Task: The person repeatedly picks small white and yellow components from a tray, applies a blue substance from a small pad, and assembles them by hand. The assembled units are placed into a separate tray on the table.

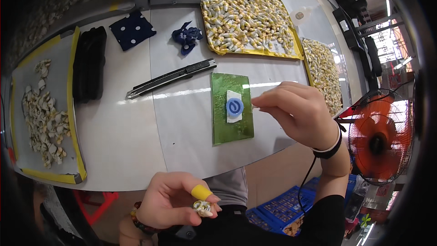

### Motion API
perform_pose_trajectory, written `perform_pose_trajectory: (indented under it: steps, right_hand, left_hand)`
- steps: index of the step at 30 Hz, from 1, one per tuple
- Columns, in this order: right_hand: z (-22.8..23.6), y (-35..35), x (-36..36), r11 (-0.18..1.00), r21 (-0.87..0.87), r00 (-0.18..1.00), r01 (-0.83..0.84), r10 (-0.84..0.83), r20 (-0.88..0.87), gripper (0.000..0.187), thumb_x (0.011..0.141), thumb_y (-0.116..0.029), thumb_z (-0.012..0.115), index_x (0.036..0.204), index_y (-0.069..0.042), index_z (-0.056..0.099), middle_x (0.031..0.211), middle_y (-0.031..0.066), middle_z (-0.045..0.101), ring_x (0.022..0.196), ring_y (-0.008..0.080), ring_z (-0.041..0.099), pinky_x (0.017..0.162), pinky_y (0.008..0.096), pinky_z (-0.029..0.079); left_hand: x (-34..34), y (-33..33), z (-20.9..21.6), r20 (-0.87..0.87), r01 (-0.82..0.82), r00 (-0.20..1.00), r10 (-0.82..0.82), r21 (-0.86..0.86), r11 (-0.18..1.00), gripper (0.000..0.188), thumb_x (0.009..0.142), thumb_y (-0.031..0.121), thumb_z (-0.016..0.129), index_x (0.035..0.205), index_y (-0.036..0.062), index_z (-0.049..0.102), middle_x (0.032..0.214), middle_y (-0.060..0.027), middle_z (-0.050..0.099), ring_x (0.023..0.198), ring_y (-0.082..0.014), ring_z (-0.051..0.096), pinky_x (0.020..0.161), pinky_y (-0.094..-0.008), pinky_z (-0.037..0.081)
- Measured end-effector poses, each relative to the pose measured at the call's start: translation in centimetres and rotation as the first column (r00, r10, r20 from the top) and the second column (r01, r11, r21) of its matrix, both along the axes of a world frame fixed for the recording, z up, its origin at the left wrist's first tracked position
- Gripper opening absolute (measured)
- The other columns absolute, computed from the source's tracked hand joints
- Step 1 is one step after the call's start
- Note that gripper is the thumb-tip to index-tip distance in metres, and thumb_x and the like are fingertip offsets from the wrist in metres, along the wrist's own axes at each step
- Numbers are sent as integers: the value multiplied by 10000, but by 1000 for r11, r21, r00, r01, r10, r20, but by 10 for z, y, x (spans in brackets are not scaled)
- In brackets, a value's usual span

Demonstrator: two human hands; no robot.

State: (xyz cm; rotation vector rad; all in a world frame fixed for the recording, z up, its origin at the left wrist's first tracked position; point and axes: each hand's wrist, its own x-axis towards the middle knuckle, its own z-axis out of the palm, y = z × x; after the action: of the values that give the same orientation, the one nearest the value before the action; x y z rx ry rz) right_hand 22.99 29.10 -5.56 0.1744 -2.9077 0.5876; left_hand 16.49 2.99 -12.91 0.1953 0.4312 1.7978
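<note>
My left hand (168,200) is near the table's front edge, its thumb and fingers pinching a small white-and-yellow moulded piece (203,208). A yellow band (201,192) wraps one of its fingers. Just right of a green plate (219,130), my right hand (302,111) is closed in a pinch, with a tiny white bit (256,109) showing at the fingertips; its exact kind is too small to make out. On the green plate lies a white pad (234,119), topped by a round blue disc (235,106) with a slanted oval ring.
A box cutter (170,78) lies left of the plate. Beyond are a polka-dot cloth (132,30), a crumpled dark-blue cloth (187,37) and yellow-edged trays (255,54) of small pieces. Another tray (77,155) sits left, beside a black case (89,64). An orange fan (380,139) stands right.
</note>
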Motion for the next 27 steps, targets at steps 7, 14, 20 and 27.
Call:
perform_pose_trajectory:
  steps: [7,14,20,27]
  right_hand:
    - [-5,-5,-16,971,208,992,-118,105,73,142,664,9,672,779,-43,607,745,59,569,702,227,573,602,317,480]
    - [-15,-9,-18,978,167,992,-125,120,39,153,651,13,680,771,-50,611,736,59,560,696,226,570,587,315,475]
    - [-5,-26,-8,991,-135,997,-2,-9,-80,176,642,62,672,786,-31,632,681,60,579,597,207,564,516,289,449]
    - [-4,-60,18,763,-635,988,-120,33,-148,191,656,100,679,827,24,645,734,100,638,613,205,609,545,268,491]
  left_hand:
    - [1,-2,-5,62,-20,998,17,50,999,337,719,55,755,991,-62,595,910,-155,647,872,-212,643,854,-372,490]
    - [3,1,-2,81,-72,994,72,-6,997,369,723,121,766,992,-63,593,905,-160,648,849,-204,645,825,-352,506]
    - [8,6,11,-532,-405,800,278,-137,904,404,659,264,820,879,6,600,725,-115,647,698,-221,638,697,-390,546]
    - [-8,14,14,-908,-335,313,279,169,927,362,690,186,792,961,2,639,837,-85,659,765,-265,631,757,-369,528]
